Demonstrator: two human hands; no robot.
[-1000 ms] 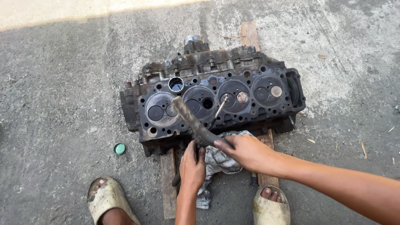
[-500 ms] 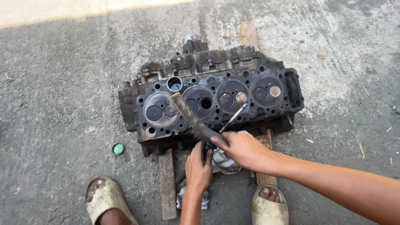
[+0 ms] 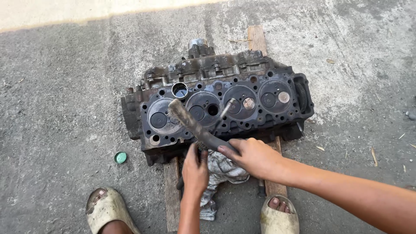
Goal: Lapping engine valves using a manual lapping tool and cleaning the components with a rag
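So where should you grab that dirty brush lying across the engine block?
Probably by the dark handle end, coming from the near side by the feet. The brush slants so its bristly head rests up on the engine block, while the smooth, narrower handle points down toward the person. The right hand already wraps that end; the left hand sits just below on the rag.

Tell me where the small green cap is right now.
In the head view, the green cap lies on the concrete ground, left of the cylinder head and above the left sandal.
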